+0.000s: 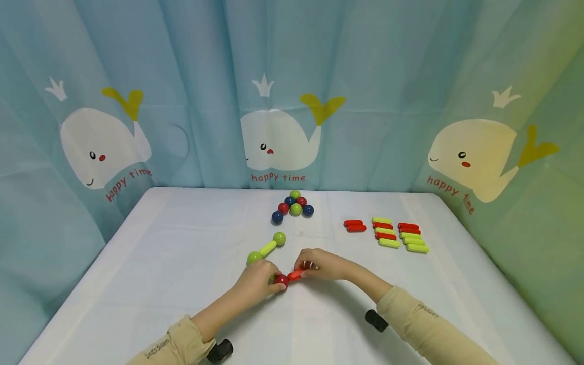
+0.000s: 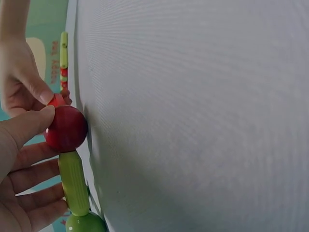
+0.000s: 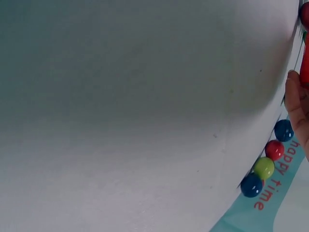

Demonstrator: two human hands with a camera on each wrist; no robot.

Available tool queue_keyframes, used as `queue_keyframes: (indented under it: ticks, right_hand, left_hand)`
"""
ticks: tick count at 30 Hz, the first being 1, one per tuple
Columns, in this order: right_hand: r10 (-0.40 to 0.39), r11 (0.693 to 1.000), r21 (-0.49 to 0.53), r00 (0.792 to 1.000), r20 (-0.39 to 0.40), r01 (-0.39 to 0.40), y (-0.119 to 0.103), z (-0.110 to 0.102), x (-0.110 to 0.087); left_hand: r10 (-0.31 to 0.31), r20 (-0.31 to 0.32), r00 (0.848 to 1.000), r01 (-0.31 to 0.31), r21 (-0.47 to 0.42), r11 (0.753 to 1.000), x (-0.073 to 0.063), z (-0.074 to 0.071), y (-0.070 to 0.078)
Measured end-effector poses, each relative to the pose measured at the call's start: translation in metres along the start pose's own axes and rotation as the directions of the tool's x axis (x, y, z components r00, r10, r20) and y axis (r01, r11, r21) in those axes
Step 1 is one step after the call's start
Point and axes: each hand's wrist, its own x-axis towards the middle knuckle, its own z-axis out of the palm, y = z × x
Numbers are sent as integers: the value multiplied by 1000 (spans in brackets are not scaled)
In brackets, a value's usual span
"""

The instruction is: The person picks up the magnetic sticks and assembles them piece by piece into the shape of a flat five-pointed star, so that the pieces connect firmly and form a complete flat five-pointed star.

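My left hand (image 1: 257,280) holds a shiny red ball (image 1: 282,281) between thumb and fingers. In the left wrist view, a ribbed yellow-green rod (image 2: 74,183) runs from that red ball to a green ball (image 2: 86,223). My right hand (image 1: 326,264) pinches a red rod (image 1: 295,275), whose end meets the red ball; whether it is fixed there I cannot tell. Beyond the left hand, another yellow-green rod (image 1: 268,248) links a green ball (image 1: 280,239) to the nearer green ball (image 1: 254,258). Part of the left-hand work is hidden behind the fingers.
Several blue, red and green balls (image 1: 296,209) cluster near the table's far edge. To the right lie a red pair of rods (image 1: 356,228), a mixed column of rods (image 1: 386,236) and another column (image 1: 414,242). A curtain (image 1: 205,126) hangs behind the white table (image 1: 137,284).
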Motion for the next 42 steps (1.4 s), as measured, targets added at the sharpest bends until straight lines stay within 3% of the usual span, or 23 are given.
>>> queue_keyframes:
  ticks: [6,14,21,28,42]
  right_hand:
    - [-32,999,-12,999,-6,32,0,1,4]
    - [16,1000,-7,999,-33,-16,3,2,9]
    - [12,1000,13,999,-33,-11,6,2,10]
    - [-8,1000,8,1000,-30,8,3,-2,14]
    - [-18,1000,-10,999,-43,18,-3,-5,16]
  left_hand:
    - [-5,-6,1000,5,16,1000,0,2,-1]
    - [2,-57,998,0,41,999,0,-1,-6]
    - [-4,-54,999,7,53,999,0,0,-8]
    - [-56,-39,998,58,57,997,0,-5,-5]
    - [-20,-23,1000,23,120,992,-1,-9,-3]
